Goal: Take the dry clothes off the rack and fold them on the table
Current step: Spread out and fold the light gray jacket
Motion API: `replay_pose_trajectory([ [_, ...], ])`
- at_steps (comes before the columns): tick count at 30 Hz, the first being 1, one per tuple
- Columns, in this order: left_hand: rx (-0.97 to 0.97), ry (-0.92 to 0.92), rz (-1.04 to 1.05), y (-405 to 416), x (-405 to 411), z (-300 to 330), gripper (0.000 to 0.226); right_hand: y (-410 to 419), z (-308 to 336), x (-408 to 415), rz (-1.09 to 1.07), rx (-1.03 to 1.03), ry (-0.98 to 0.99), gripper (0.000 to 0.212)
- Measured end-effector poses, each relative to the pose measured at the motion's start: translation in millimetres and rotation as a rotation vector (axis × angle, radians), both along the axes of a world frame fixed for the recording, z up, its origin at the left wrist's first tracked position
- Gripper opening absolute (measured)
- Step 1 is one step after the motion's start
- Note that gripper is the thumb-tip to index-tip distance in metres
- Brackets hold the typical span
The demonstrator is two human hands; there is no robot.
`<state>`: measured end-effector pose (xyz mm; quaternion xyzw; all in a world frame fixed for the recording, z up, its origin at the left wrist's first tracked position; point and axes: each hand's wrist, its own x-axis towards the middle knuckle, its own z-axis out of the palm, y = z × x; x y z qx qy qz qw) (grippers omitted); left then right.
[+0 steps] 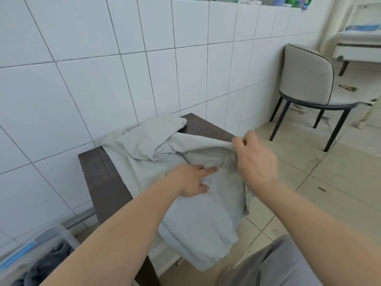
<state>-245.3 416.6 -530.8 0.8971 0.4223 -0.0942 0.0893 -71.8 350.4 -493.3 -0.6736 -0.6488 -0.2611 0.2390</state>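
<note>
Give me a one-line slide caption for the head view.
Left hand presses the pale garment flat on the dark table while the right hand pinches and lifts an edge.

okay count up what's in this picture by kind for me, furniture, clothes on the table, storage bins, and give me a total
Furniture: 2, the dark table and the grey chair.
Clothes on the table: 1, a pale grey garment.
Storage bins: 1, a clear bin holding dark cloth.
Total: 4

White tiled wall (103,58) at left, grey chair (307,79) far right, clear bin (31,250) of dark cloth near left, beige floor tiles (329,193).
</note>
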Motion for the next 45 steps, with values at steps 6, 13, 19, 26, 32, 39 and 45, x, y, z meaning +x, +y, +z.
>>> replay_pose_trajectory([
  [6,0.163,0.446,0.020,-0.9,15.4,-4.5,0.065,-19.5,-43.0,-16.7,0.149,-0.125,-0.199,0.009],
  [13,0.031,0.225,0.039,-2.4,0.1,-4.7,0.073,-50.2,-83.8,-36.3,0.076,-1.433,-0.281,0.035],
  [19,0.035,-0.176,0.222,3.7,-41.4,12.6,0.045,8.8,-47.6,-37.1,0.047,-0.482,0.393,0.012],
  [26,-0.125,0.127,0.286,-0.2,-78.2,-15.1,0.073,25.3,-46.0,-69.3,0.227,-1.217,0.107,0.016],
  [32,-0.016,-0.394,0.476,22.7,-88.2,10.0,0.043,80.1,-12.0,-84.0,0.196,-0.686,0.320,0.020],
  [39,0.419,-0.560,0.682,72.4,-115.7,40.0,0.047,141.4,-23.3,-97.9,0.199,-0.926,0.269,0.014],
  [45,0.252,-0.296,0.655,127.3,-77.9,22.6,0.078,193.7,-24.9,-122.1,0.207,-0.724,0.410,0.025],
])
